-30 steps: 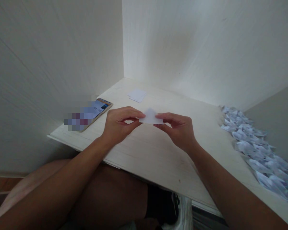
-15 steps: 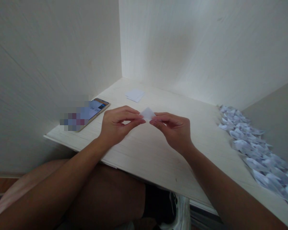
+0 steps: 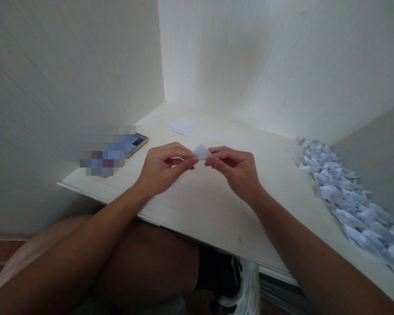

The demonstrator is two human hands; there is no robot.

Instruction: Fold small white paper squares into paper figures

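Note:
Between my two hands a small folded piece of white paper is held above the table, one corner pointing away from me. My left hand pinches its left side between thumb and fingers. On the other side, my right hand grips it the same way, thumb toward me. The fingertips cover both ends of the paper, so its full shape is hidden. Beyond my hands lie a few flat white paper sheets, loosely stacked.
A phone, partly blurred out, rests at the left of the white table. Many folded white papers are heaped along the right side. White panels enclose the back and sides. My leg and shoe are below the front edge.
The view has shifted slightly. My fingers have moved a little on the folded paper, and less of its lower edge shows past the right fingers. Both hands still hold it.

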